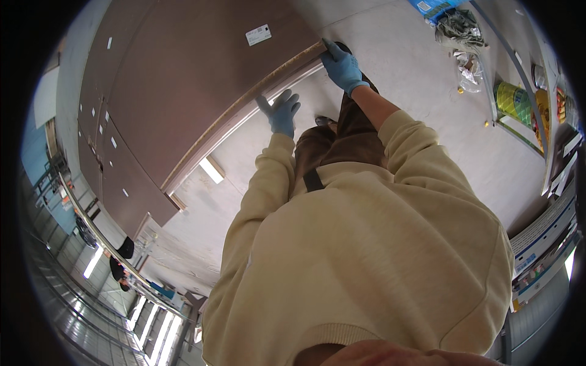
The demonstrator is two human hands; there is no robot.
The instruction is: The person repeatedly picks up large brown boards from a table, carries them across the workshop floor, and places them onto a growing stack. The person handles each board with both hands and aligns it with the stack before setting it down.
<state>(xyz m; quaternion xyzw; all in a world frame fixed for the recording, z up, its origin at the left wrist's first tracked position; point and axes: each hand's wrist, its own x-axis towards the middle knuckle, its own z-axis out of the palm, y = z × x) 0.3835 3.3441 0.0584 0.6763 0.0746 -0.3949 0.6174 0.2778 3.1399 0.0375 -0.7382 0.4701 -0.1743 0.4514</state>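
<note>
A large dark brown board [201, 67] with a raw wood-coloured edge lies in front of me, on top of other boards. A small white label is stuck on it near the far side. My right hand [343, 68], in a blue glove, is closed round the board's right corner. Beside the board's near edge is my left hand [281, 113], also gloved, its fingers spread. One fingertip reaches the edge; I cannot tell whether it touches. A pale strip shows below the edge, under the board.
A wooden block [212, 169] sticks out from beneath the stack. More brown boards with small white labels [113, 142] lie to the left. On the right are a crumpled grey cloth [459, 29], clear plastic [469, 71] and a shelf holding a green-yellow package [513, 102].
</note>
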